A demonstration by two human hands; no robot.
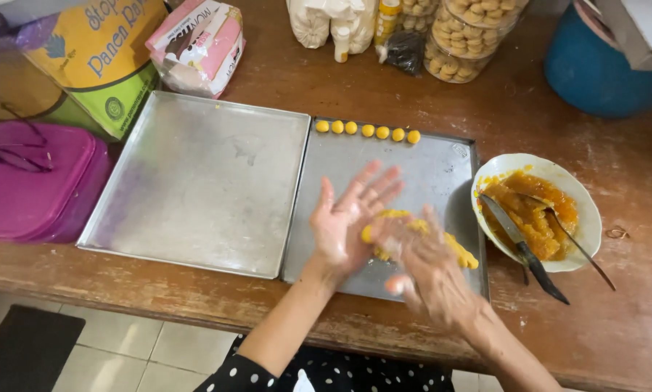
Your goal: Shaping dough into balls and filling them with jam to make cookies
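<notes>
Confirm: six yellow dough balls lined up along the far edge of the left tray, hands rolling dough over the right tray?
Not quite. The head view shows the six yellow dough balls on the right tray, not the left tray. The left hand and right hand do roll dough there.

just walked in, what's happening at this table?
A person is rolling yellow dough between the left hand and right hand above the right baking tray. Six small yellow balls line its far edge. The left baking tray holds none. A bowl of orange filling with a knife and spoon sits alongside.
</notes>
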